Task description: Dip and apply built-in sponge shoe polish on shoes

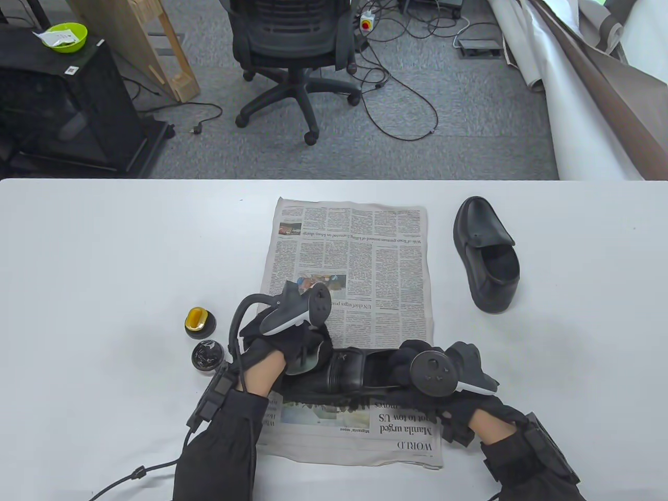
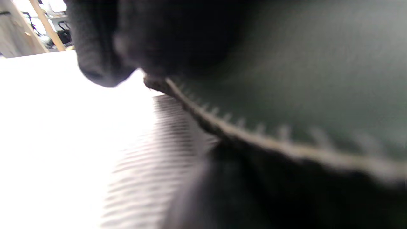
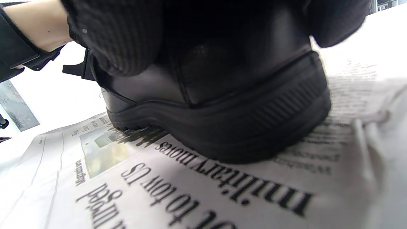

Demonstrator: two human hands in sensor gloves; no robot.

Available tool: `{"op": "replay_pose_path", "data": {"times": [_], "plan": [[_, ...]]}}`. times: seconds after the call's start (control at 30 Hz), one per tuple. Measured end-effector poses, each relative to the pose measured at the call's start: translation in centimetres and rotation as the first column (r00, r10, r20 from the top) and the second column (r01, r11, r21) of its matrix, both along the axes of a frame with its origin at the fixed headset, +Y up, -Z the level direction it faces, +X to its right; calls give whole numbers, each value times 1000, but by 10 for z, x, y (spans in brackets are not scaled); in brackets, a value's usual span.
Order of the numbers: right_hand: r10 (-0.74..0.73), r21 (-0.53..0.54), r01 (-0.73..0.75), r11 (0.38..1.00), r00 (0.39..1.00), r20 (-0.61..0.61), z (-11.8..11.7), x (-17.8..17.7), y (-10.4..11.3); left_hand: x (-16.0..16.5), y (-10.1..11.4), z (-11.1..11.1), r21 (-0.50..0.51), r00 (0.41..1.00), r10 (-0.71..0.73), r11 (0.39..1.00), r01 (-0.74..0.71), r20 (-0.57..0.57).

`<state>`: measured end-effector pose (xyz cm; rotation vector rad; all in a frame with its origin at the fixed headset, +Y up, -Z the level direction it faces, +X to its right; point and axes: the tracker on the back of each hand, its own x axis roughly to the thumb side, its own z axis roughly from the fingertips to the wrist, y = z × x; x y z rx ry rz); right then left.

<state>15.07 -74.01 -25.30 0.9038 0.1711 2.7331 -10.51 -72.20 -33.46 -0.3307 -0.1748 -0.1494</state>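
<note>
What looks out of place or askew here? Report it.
Little stands out. The second shoe sits off the newspaper on the bare table; the polish pieces do too.

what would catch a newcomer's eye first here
Two gloved hands holding a black shoe on the newspaper at the table's near edge: left hand at the toe, right hand at the heel. A second shoe lies right of the paper; the open polish tin sits left.

newspaper (image 1: 355,250) headlines read "manila urged", "world", "military moves".
</note>
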Motion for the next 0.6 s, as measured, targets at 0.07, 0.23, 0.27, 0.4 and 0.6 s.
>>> {"op": "replay_pose_path", "data": {"times": [0.07, 0.23, 0.27, 0.4, 0.6], "plan": [[0, -2, 0, 1000, 1000, -1, 0, 0, 0, -7, 1, 2, 29, 998, -69, 997, 69, -6], [2, 1, -2, 1000, 1000, 0, 0, 0, 0, -13, 10, 14, 113, 997, -75, 991, 71, 32], [1, -1, -1, 1000, 1000, -1, 0, 0, 0, -10, 17, 19, 130, 997, 37, 990, -46, 71], [2, 1, -2, 1000, 1000, -1, 0, 0, 0, 16, 31, 33, 66, 932, 336, 936, -347, 138], [9, 3, -9, 1000, 1000, 3, 1, -1, 0, 49, 14, 36, 38, 941, 281, 955, -293, 187]]}}
